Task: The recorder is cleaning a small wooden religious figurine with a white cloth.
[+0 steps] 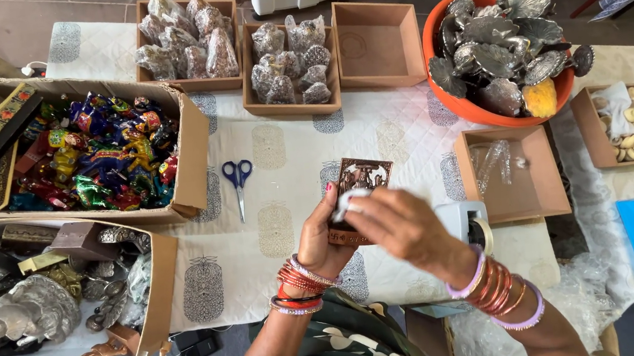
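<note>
A person's left hand (321,236) grips a small brown rectangular plaque (358,197) with raised embossed figures, held upright above the near edge of the cloth-covered surface (290,149). The right hand (396,224) pinches a white wad (347,201) against its face.

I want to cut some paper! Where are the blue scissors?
In the head view, the blue scissors lie on the patterned tablecloth, left of the left hand and right beside the cardboard box of colourful figurines.
</note>
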